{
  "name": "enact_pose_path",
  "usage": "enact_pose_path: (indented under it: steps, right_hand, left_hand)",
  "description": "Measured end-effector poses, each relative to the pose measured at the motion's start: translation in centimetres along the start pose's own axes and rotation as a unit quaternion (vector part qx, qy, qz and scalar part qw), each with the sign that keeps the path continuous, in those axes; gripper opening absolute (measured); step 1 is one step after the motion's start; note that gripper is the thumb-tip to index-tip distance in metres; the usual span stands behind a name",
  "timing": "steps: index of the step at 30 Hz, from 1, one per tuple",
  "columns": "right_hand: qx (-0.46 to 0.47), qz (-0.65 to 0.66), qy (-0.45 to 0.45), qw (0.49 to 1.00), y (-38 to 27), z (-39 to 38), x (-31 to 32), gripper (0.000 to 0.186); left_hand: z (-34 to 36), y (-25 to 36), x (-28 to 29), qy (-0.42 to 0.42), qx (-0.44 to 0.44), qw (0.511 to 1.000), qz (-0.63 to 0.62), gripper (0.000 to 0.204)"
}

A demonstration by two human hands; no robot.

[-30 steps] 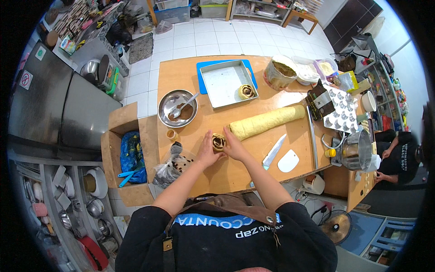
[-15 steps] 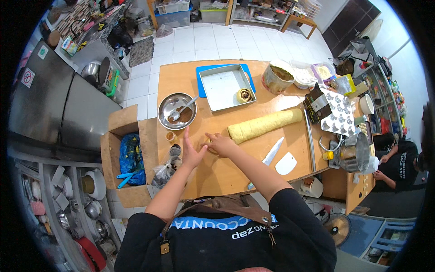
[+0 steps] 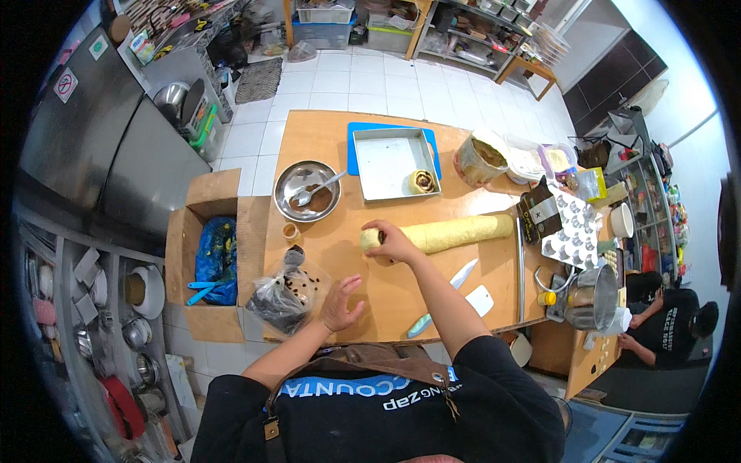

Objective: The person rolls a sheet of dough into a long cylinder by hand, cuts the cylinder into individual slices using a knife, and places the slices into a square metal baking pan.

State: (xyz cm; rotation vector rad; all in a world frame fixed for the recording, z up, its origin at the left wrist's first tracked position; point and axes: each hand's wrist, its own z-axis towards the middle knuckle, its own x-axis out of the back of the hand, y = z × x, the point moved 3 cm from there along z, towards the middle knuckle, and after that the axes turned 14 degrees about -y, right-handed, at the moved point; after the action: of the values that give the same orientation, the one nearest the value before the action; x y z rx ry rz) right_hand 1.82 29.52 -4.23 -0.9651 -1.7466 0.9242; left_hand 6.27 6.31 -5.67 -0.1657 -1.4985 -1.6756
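My right hand (image 3: 395,242) is closed round a cut piece of rolled dough (image 3: 370,238), at the left end of a long yellow dough log (image 3: 471,231). Dark filling shows at the piece's cut side, partly behind my fingers. My left hand (image 3: 340,305) hovers empty near the table's front, fingers apart, beside a clear plastic bag (image 3: 279,302) with dark bits. Beyond the log, a square metal baking pan (image 3: 382,158) holds one spiral roll (image 3: 422,182) in its near right corner. A knife (image 3: 461,275) and a white dough scraper (image 3: 480,300) lie right of my forearm.
At the left stand a steel bowl (image 3: 282,189) with brown powder and a spoon, and a small jar (image 3: 291,231). A tub (image 3: 480,160), a muffin tray (image 3: 570,235), a metal rod (image 3: 521,270) and a mixer bowl (image 3: 593,297) crowd the right. Another person (image 3: 668,324) works there.
My right hand has taken hold of the dough piece at the log's left end. My left hand has drawn back toward me, away from the right. The view has shifted slightly.
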Motion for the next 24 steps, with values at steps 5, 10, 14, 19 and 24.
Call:
enact_pose_path:
  steps: [5, 10, 14, 19, 24]
  right_hand:
    - [0.025, -0.060, 0.031, 0.997, 1.7, -0.2, 8.5, 0.065]
    - [-0.011, -0.204, 0.035, 0.978, 1.4, 2.4, 18.4, 0.065]
    - [-0.057, -0.248, 0.034, 0.966, 1.5, 6.2, 23.6, 0.067]
    - [-0.046, -0.341, -0.006, 0.939, 2.8, 11.9, 25.6, 0.066]
    - [-0.108, -0.404, -0.037, 0.908, 5.8, 15.1, 26.7, 0.069]
  left_hand:
    - [0.0, -2.8, -2.1, -0.079, 0.051, 0.993, 0.071, 0.064]
    - [-0.5, -3.9, -3.5, -0.103, 0.080, 0.981, 0.143, 0.060]
    - [0.1, -2.9, -3.3, -0.135, 0.115, 0.968, 0.175, 0.061]
    - [-0.6, -3.6, -3.7, -0.141, 0.135, 0.964, 0.178, 0.058]
    - [-0.3, -3.7, -3.7, -0.126, 0.132, 0.972, 0.148, 0.050]
